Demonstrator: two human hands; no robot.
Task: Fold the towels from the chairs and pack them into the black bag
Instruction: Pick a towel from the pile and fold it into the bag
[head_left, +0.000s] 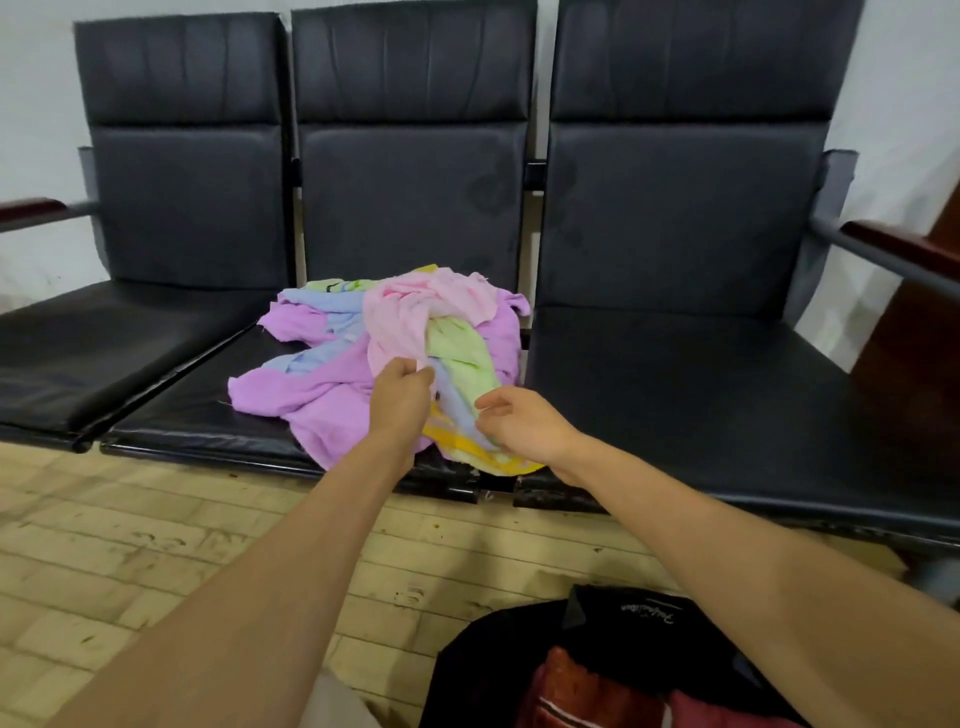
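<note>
A heap of crumpled towels lies on the middle chair seat (197, 421): a pink towel (415, 312) on top, purple towels (322, 395), a green one (462, 353), a light blue one (332, 306) and a yellow-edged one (467, 447) at the front. My left hand (402, 395) pinches the lower edge of the pink towel. My right hand (519, 421) hovers over the yellow-edged towel with fingers loosely curled, holding nothing that I can see. The black bag (623, 623) stands open on the floor at the bottom right, with red cloth (576, 686) inside.
Three joined black padded chairs stand against a white wall; the left seat (93, 353) and right seat (701, 415) hold nothing. Wooden armrests (893, 244) stick out at both ends. The floor (156, 545) is pale worn tile.
</note>
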